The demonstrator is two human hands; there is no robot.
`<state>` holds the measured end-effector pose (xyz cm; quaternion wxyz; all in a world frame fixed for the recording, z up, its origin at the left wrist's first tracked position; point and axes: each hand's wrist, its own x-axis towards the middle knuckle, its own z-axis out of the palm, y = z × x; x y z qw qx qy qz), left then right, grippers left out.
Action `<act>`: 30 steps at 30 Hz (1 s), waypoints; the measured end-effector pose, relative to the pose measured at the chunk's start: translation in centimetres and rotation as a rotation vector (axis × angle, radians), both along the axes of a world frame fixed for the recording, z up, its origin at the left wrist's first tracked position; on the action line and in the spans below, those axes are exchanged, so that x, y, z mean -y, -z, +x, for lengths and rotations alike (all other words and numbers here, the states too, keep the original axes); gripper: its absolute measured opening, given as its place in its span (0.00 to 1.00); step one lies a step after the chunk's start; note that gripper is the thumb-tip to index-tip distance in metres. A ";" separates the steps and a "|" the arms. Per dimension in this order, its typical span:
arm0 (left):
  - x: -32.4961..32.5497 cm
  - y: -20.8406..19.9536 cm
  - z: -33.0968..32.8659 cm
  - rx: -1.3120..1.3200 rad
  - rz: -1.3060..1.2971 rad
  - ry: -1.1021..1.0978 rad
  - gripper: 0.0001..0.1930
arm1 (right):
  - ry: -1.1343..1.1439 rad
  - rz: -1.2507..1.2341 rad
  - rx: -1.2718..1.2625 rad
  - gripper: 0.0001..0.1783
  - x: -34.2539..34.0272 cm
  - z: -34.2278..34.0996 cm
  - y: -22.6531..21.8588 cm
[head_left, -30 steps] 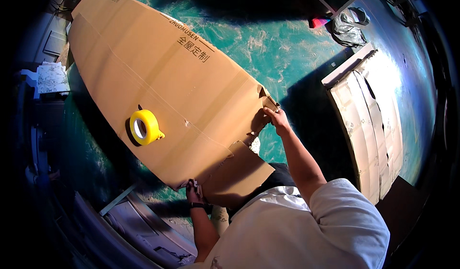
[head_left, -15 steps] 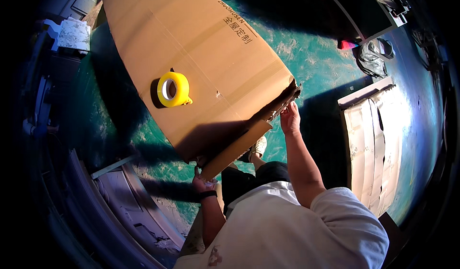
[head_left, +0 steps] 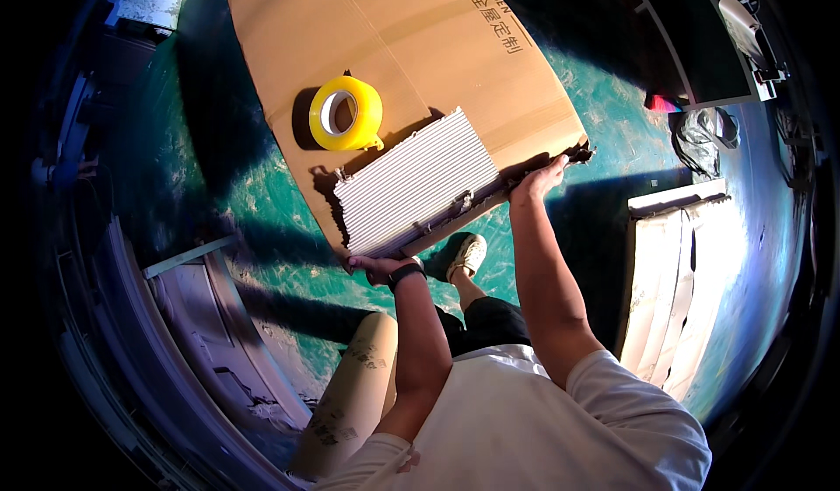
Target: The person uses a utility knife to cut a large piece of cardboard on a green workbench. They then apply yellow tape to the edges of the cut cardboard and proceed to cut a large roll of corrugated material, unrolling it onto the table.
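A large brown cardboard box (head_left: 420,62) stretches away from me with its near end at my hands. Over its top lies a corrugated cardboard flap (head_left: 420,185), ribbed pale side up, with ragged edges. My left hand (head_left: 374,269) is closed at the box's near left corner, thumb along the edge and the other fingers partly hidden. At the near right corner, my right hand (head_left: 541,180) grips the torn edge, its fingers together. A yellow roll of tape (head_left: 371,113) stands on the box just beyond the flap, touched by neither hand.
A brown cardboard roll (head_left: 346,395) stands close by my left arm. Flattened cardboard (head_left: 661,290) lies on the green floor (head_left: 284,202) to the right, with a grey plastic bag (head_left: 700,141) beyond. Panels (head_left: 197,316) lean at lower left.
The flap has swung up from the near end onto the box top, showing its ribbed side. My left hand has moved up and away from me; the box and tape appear shifted up and right.
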<state>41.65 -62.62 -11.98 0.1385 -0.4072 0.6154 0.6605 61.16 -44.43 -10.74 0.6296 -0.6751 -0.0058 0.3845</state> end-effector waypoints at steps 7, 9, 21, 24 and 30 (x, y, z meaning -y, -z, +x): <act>-1.6 -2.4 -0.3 0.112 -0.345 0.095 0.61 | -0.104 -0.527 0.171 0.52 -1.1 -2.0 -2.2; -1.0 -2.6 -0.5 0.118 -0.156 0.050 0.63 | -0.100 -0.028 -0.021 0.48 0.4 -1.4 -0.6; -3.8 -4.5 -4.0 0.496 0.081 0.328 0.49 | -0.043 -0.204 -0.068 0.39 1.9 -1.3 0.8; -0.9 -6.7 -7.4 0.614 0.185 0.463 0.45 | -0.075 0.245 -0.352 0.38 1.8 -2.7 3.1; -3.0 -8.2 -8.0 0.803 0.161 0.468 0.53 | 0.310 0.062 -0.163 0.42 -7.9 6.9 0.8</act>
